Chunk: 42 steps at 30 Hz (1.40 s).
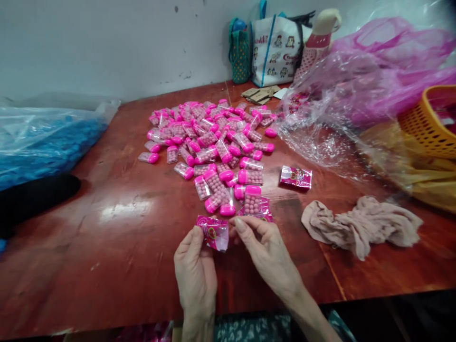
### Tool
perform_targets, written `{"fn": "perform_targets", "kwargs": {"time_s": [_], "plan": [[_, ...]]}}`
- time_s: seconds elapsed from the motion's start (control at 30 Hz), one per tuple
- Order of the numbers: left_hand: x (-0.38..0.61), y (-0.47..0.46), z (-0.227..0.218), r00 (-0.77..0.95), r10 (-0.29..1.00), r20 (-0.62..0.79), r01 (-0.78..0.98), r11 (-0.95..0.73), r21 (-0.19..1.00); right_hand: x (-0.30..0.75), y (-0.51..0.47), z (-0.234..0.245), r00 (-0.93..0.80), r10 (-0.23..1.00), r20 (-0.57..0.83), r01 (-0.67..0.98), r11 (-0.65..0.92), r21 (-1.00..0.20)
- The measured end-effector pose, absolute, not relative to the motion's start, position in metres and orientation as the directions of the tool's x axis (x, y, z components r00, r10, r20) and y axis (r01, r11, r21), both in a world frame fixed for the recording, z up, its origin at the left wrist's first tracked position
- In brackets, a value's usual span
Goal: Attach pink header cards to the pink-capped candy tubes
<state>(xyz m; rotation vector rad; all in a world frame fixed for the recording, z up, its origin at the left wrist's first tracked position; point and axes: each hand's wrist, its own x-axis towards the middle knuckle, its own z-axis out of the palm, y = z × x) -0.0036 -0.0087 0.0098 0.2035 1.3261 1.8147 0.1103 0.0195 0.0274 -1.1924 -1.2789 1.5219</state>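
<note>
My left hand [195,266] grips the left edge of a small pink printed wrapper [215,233] between thumb and fingers, just above the table. At the wrapper's upper right corner, the thumb and forefinger of my right hand [269,251] are pinched together. Right behind my hands, a clear candy container [252,202] with a pink cap and pink balls lies partly over another pink wrapper [265,209]. Beyond it spreads a heap of similar candy containers [208,137]. A small stack of pink wrappers [295,178] sits to the right.
A crumpled beige cloth [359,225] lies at right. Clear and pink plastic bags [374,71] and a yellow basket [427,126] crowd the right side. At left rests a bag of blue pieces [46,147]. A white tote [276,50] stands against the wall.
</note>
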Motion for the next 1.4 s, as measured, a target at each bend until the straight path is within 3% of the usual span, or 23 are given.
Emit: {"fn": "perform_targets", "kwargs": {"time_s": [0.13, 0.43, 0.77, 0.93, 1.1, 1.23, 1.4], "plan": [[-0.005, -0.007, 0.009, -0.619, 0.712, -0.332, -0.542, -0.080, 0.837, 0.113, 0.019, 0.026, -0.270, 0.943, -0.192, -0.083, -0.222, -0.971], [-0.007, -0.005, 0.006, -0.418, 0.770, -0.482, -0.744, 0.014, 0.668, 0.112, 0.021, 0.020, -0.326, 0.935, -0.142, -0.062, -0.171, -0.983], [-0.008, -0.006, 0.000, -0.405, 0.775, -0.486, -0.723, 0.054, 0.688, 0.112, 0.018, 0.016, -0.364, 0.926, -0.095, -0.008, -0.106, -0.994], [-0.008, -0.008, -0.002, -0.386, 0.821, -0.420, -0.685, 0.050, 0.727, 0.112, 0.019, 0.020, -0.319, 0.939, -0.129, 0.086, -0.107, -0.990], [-0.005, -0.014, 0.004, -0.310, 0.895, -0.320, -0.528, 0.118, 0.841, 0.115, 0.022, 0.019, -0.264, 0.952, -0.154, 0.081, -0.137, -0.987], [-0.009, -0.017, 0.010, -0.337, 0.933, -0.127, -0.315, 0.015, 0.949, 0.117, 0.022, 0.019, -0.303, 0.932, -0.198, 0.045, -0.193, -0.980], [-0.017, -0.020, 0.010, -0.415, 0.910, -0.016, -0.254, -0.099, 0.962, 0.117, 0.015, 0.019, -0.418, 0.877, -0.239, -0.029, -0.276, -0.961]]}}
